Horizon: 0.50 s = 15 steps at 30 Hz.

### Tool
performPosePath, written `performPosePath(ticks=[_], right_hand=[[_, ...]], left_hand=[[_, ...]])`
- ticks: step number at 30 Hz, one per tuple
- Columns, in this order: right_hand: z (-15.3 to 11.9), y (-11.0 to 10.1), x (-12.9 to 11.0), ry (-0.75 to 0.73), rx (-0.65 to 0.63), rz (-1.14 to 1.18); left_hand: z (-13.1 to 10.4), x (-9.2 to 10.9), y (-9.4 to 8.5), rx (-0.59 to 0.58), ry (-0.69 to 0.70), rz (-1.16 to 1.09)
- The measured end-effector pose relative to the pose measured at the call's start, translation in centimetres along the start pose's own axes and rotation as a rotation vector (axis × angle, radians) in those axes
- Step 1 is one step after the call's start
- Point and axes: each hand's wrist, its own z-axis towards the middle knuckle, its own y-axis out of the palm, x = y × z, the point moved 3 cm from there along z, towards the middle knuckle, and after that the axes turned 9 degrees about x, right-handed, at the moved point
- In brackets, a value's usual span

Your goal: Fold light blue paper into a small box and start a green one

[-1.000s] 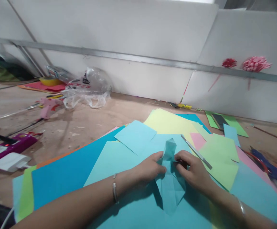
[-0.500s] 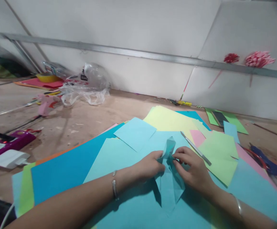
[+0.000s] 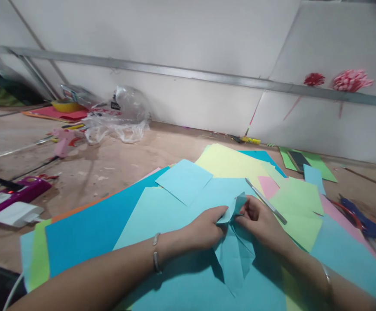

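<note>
A light-blue folded paper [image 3: 235,259], creased into pointed flaps, is held up over the blue sheets. My left hand [image 3: 209,226] pinches its upper left part between thumb and fingers. On the other side, my right hand [image 3: 257,218] has its fingertips closed on the paper's edge near the top flap. Under both hands lies a large light-blue sheet [image 3: 171,276]. A silver pen-like cutter [image 3: 267,202] rests on the papers just beyond my right hand.
A square blue sheet [image 3: 184,181], yellow paper [image 3: 228,162] and green paper [image 3: 301,201] spread around. Blue-handled pliers [image 3: 364,218] lie at right. At left are a pink glue gun [image 3: 64,141], a purple power strip [image 3: 16,196] and a plastic bag [image 3: 123,114].
The folded paper has turned, its upper flap now leaning to the right and its lower flaps spread wider. My right hand's fingers have curled in closer on its edge.
</note>
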Motion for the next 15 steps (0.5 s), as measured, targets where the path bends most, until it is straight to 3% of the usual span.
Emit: performPosePath(ticks=[3,5,7,11,15], right_hand=[[0.0,-0.1,-0.4,-0.024,-0.035,-0.035],[0.0,-0.2,-0.7,-0.069,-0.012,-0.088],[0.1,-0.4,-0.6,-0.062,0.031,-0.088],[0.5,-0.6,0.3,0.033,0.127,-0.015],[0.7,-0.5,0.6,0.012,0.131,0.010]], left_hand=[[-0.1,0.0,0.1,-0.022,0.045,0.134],[-0.2,-0.1,-0.1,-0.004,-0.002,0.148],[-0.3,-0.1,-0.4,0.045,-0.043,0.113],[-0.3,0.9,-1.0,0.194,0.042,0.099],[-0.2,1.0,-0.6,0.142,-0.051,0.032]])
